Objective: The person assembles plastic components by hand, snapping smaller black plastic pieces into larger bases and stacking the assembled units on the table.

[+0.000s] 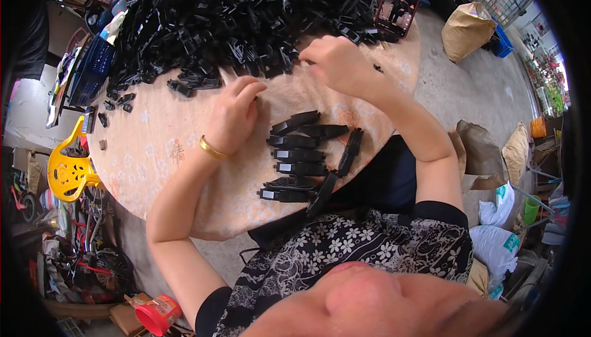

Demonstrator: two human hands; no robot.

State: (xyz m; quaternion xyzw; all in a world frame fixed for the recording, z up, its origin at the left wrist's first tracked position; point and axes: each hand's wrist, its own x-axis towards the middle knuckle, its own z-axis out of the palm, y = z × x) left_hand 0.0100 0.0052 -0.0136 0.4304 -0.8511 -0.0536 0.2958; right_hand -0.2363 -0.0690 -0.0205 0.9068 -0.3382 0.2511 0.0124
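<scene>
My left hand [236,110] hovers at the near edge of a big heap of small black plastic parts [228,14] on a round table. Its thumb and fingers are apart, one finger stretches toward the heap, and nothing shows between them. My right hand [340,66] is closed at the heap's near right edge, fingertips pinched together. What they hold, if anything, is too small and hidden to name. Between my forearms and close to me, several larger black parts [298,169] lie stacked in a row, with a few more angled along their right side.
A floral cloth [148,152] covers the table. A phone [400,3] leans at the heap's far right. A yellow plastic chair [69,168] stands left, a red tub [159,313] lower left. Brown sacks [469,29] and white bags [494,251] sit on the floor at right.
</scene>
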